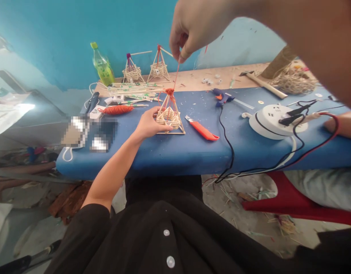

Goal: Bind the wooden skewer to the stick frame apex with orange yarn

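Observation:
In the middle of the blue table stands a small pyramid frame of wooden sticks (pixel 175 118), its apex wrapped in orange string. My left hand (pixel 149 125) grips the woven lower part of this frame from the left side. High above it, my right hand (pixel 184 36) pinches the orange string (pixel 177 74), which runs taut down to the apex. Just right of the frame lies a utility knife (pixel 202 129) with an orange handle. A skein of orange string (pixel 116 110) rests to the left.
Two similar pyramids (pixel 131 71) stand by the wall beside a green bottle (pixel 102 66). Wrapped sticks (pixel 135 91) lie behind my left hand. To the right are a glue gun (pixel 221 97), a hammer (pixel 268 85) and a white power strip (pixel 270 121) with trailing cords. Another person's arm (pixel 345 123) rests at far right.

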`<act>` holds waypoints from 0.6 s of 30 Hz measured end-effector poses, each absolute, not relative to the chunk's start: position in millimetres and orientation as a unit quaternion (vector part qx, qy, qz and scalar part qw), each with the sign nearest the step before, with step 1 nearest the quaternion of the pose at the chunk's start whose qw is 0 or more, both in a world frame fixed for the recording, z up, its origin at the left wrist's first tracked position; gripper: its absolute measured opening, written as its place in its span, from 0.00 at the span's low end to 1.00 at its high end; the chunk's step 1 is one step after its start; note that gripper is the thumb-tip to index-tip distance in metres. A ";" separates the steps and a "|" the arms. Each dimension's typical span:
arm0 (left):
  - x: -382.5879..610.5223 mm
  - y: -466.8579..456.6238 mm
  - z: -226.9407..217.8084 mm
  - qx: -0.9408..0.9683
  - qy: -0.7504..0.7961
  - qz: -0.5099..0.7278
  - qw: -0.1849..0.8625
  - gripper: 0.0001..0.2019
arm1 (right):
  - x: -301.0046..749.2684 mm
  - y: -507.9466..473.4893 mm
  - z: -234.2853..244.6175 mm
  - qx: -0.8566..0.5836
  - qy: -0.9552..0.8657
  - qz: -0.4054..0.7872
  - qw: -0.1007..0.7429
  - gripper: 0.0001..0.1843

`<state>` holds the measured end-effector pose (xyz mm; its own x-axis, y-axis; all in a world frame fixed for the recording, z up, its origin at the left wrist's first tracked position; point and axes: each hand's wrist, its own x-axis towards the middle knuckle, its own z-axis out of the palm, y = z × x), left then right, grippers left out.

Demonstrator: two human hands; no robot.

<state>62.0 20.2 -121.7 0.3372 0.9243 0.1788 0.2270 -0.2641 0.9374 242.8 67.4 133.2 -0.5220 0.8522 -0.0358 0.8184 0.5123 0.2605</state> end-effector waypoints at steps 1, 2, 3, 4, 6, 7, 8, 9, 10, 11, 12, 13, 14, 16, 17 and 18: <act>62.1 20.2 -121.5 0.690 0.419 0.395 0.438 0.40 | 243.8 69.6 130.7 0.489 0.857 0.132 0.097 0.20; 62.3 20.2 -121.4 0.690 0.421 0.394 0.436 0.40 | 245.9 73.2 127.9 0.491 0.855 0.126 0.108 0.20; 62.4 20.3 -121.5 0.691 0.424 0.393 0.434 0.40 | 248.7 78.0 125.3 0.495 0.854 0.115 0.115 0.20; 62.5 20.4 -121.7 0.692 0.426 0.392 0.431 0.39 | 251.9 83.5 123.1 0.498 0.852 0.107 0.120 0.19; 62.6 20.5 -121.8 0.695 0.431 0.390 0.423 0.39 | 257.1 93.8 119.6 0.501 0.851 0.097 0.121 0.19; 62.6 20.3 -121.7 0.697 0.432 0.389 0.419 0.39 | 258.2 97.3 118.4 0.501 0.852 0.092 0.122 0.19; 62.7 20.1 -121.6 0.699 0.433 0.388 0.416 0.39 | 257.6 99.3 117.8 0.499 0.853 0.092 0.122 0.20; 62.7 19.8 -121.5 0.701 0.434 0.387 0.414 0.39 | 255.4 99.6 117.6 0.495 0.855 0.093 0.123 0.20; 62.6 19.6 -121.5 0.701 0.433 0.387 0.414 0.39 | 251.4 98.7 117.8 0.491 0.856 0.096 0.127 0.20; 62.6 19.4 -121.7 0.700 0.432 0.387 0.417 0.38 | 246.0 96.8 118.5 0.487 0.858 0.101 0.129 0.19; 62.6 19.2 -122.0 0.698 0.431 0.387 0.420 0.38 | 239.2 94.4 119.5 0.482 0.859 0.107 0.132 0.18; 62.6 19.2 -122.5 0.697 0.432 0.387 0.422 0.39 | 231.7 91.9 120.6 0.478 0.861 0.115 0.133 0.18; 62.6 19.2 -123.0 0.696 0.432 0.386 0.425 0.39 | 223.6 89.8 121.6 0.475 0.861 0.122 0.135 0.19; 62.7 19.2 -124.0 0.694 0.432 0.385 0.427 0.39 | 207.6 86.9 122.8 0.475 0.859 0.132 0.138 0.19; 62.8 19.1 -124.2 0.693 0.432 0.387 0.427 0.39 | 200.1 85.8 122.8 0.476 0.860 0.127 0.134 0.18; 63.0 18.9 -124.0 0.693 0.431 0.390 0.427 0.39 | 193.3 84.7 122.5 0.466 0.873 0.080 0.120 0.15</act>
